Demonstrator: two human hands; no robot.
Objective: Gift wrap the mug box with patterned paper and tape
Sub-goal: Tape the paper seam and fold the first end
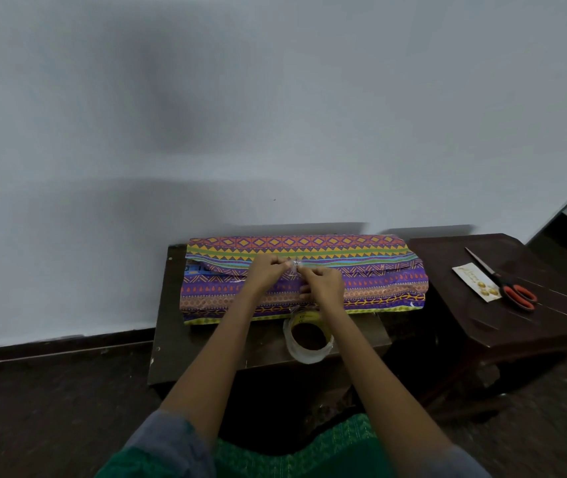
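Note:
Patterned paper (371, 270) in purple, orange and yellow lies folded over the mug box on a dark wooden stool (185, 343). A bit of the box's blue side (195, 269) shows at the left where the paper gapes. My left hand (268, 272) and my right hand (323, 284) meet over the paper's seam at the middle. Between their fingertips they pinch a small piece of clear tape (296, 265). A roll of clear tape (307, 336) lies on the stool just in front of the wrapped box.
A second dark wooden table (454, 270) stands to the right. On it lie scissors with orange handles (506, 282) and a small white card (475, 281). A white wall rises right behind the stool. Dark floor lies all around.

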